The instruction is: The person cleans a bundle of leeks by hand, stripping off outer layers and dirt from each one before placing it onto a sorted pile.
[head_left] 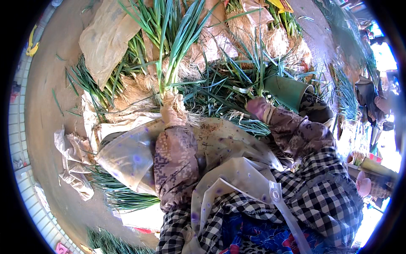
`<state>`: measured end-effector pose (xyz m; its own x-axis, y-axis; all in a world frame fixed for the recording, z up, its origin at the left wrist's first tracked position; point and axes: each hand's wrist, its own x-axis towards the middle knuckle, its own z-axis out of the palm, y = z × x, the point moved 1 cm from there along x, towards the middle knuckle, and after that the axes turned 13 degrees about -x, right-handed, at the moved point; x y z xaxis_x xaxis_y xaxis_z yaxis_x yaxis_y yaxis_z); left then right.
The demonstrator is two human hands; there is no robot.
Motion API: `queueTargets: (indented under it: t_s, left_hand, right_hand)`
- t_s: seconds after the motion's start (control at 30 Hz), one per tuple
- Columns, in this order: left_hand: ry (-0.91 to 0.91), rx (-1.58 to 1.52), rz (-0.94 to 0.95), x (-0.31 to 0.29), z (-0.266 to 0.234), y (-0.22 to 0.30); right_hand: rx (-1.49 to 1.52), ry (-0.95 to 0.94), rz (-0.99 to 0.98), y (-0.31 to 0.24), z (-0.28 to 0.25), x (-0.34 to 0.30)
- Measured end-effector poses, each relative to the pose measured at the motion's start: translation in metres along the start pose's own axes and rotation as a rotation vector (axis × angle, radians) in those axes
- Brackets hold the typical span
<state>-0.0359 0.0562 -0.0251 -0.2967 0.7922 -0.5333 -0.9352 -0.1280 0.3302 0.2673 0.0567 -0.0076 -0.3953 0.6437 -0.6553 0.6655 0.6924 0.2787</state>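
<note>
My left hand (172, 113) is closed round the root end of a bunch of spring onions (171, 67). The bunch stands upright, its green leaves fanning out at the top and pale roots hanging about my fingers. To the right, my right hand (257, 107) is closed at the edge of a loose heap of spring onions (215, 91). A few thin stalks (260, 78) rise from its fingers, which are partly hidden. Camouflage sleeve covers are on both forearms. A spotted clear plastic apron (139, 148) spreads over my lap beneath the hands.
Bundled spring onions with long roots (243, 34) lie at the far side among brown sheets (111, 40). A green bucket-like container (287, 91) lies tilted beside my right hand. More spring onions (122, 190) are at my left. Crumpled plastic (76, 161) lies on the ground.
</note>
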Motion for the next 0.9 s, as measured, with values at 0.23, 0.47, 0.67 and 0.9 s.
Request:
queueTargets:
  t_s: [0.23,0.47,0.67,0.9]
  left_hand:
    - [-0.202,0.026,-0.362,0.001,-0.021,-0.002]
    - [-0.226,0.203,-0.410,-0.018,-0.011,-0.014]
    - [-0.030,0.438,-0.086,-0.028,-0.003,0.007]
    - [-0.066,0.568,0.266,0.016,-0.040,0.011]
  right_hand:
    - [0.990,0.690,-0.109,0.015,-0.050,0.039]
    - [1.724,0.199,-0.444,-0.034,-0.154,0.056]
    - [1.134,0.518,-0.482,-0.074,-0.128,0.070]
    - [1.915,-0.130,-0.856,-0.062,-0.072,0.001]
